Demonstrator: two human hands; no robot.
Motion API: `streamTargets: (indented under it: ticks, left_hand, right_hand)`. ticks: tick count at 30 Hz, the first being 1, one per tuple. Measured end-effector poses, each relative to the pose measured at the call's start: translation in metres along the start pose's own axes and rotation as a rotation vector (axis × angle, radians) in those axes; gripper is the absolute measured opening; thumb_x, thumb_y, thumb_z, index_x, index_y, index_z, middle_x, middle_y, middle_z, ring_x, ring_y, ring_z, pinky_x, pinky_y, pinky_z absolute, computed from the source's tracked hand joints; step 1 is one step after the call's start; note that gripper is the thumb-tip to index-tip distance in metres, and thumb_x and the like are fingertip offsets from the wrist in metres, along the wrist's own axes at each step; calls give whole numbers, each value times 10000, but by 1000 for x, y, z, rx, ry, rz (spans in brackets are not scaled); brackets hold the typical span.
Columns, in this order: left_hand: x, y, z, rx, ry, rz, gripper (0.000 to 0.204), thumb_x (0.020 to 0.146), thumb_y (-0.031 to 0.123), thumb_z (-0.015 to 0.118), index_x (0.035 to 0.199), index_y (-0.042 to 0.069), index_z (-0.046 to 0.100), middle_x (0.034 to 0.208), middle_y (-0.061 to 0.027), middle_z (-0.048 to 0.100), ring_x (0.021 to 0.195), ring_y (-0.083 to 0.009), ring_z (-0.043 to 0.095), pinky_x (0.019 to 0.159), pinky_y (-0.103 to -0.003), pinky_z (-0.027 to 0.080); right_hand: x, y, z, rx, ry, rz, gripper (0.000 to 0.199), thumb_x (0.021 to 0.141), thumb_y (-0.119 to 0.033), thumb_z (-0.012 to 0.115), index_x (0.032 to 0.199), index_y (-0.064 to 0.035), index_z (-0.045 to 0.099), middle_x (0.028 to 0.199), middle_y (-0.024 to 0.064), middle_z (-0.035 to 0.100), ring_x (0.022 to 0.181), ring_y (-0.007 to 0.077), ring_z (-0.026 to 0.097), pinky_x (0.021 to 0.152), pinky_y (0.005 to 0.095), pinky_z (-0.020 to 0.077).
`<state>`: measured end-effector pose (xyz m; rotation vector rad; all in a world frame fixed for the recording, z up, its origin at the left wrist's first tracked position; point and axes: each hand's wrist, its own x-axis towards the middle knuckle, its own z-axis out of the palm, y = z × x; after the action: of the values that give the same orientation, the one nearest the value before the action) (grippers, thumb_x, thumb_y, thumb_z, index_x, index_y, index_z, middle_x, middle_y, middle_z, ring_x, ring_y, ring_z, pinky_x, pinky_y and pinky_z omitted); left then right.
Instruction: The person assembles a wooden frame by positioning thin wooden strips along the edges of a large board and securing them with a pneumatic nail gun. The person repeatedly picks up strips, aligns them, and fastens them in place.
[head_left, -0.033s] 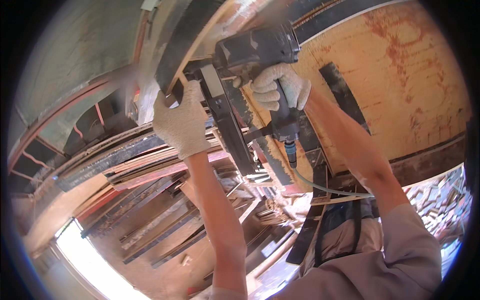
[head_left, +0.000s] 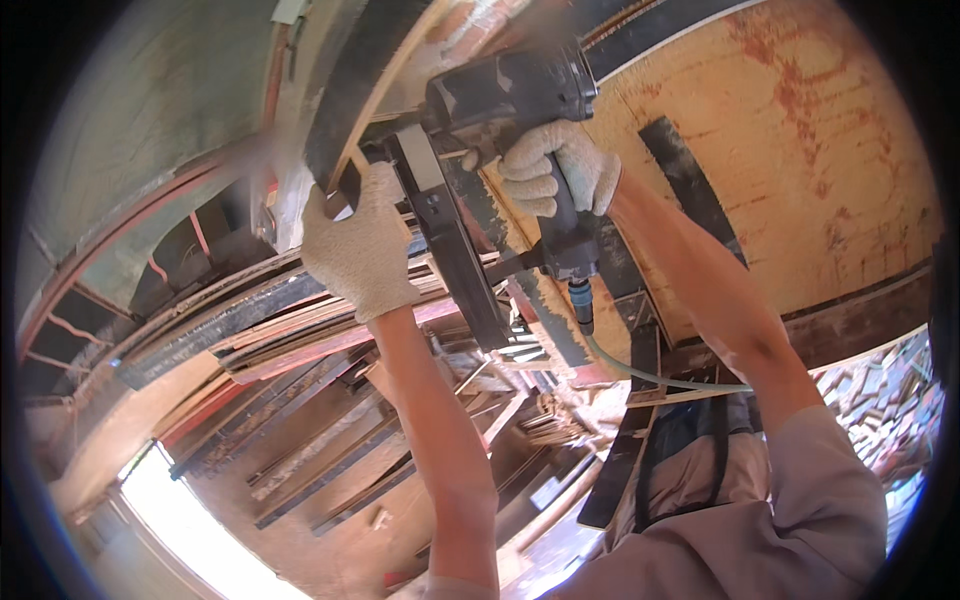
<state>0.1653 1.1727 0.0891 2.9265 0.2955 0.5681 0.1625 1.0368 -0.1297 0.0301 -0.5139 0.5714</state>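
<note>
My right hand (head_left: 560,170), in a pale knitted glove, is wrapped round the handle of a black pneumatic nail gun (head_left: 505,95). A blue air fitting (head_left: 581,305) sits at the base of its handle, with a thin hose (head_left: 650,376) running off to the right. The gun's long magazine (head_left: 450,250) slants down between my two hands. My left hand (head_left: 362,240), gloved alike, grips the lower end of a dark-faced wooden board (head_left: 352,85) with a pale edge. The gun's nose lies close beside that board; whether they touch is hard to see.
A large stained plywood panel (head_left: 790,140) fills the right, with a dark strip (head_left: 690,185) on it. Stacked boards (head_left: 330,320) lie below my left hand. Loose planks (head_left: 340,450) cover the floor, and a heap of wood offcuts (head_left: 875,420) lies at the right.
The view has shifted very slightly. Both hands keep their grips on the board and the nail gun, with hardly any movement.
</note>
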Motion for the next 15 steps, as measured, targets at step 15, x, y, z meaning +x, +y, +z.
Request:
streamTargets:
  ticks: [15]
  left_hand:
    - [3, -4, 3, -126, -15, -55, 626, 773, 310, 861, 1164, -153, 706, 833, -137, 728, 656, -154, 686, 547, -278, 542]
  right_hand:
    - [16, 26, 1, 487, 172, 103, 378, 909, -130, 605, 579, -174, 424, 584, -48, 321, 472, 97, 310, 445, 283, 278]
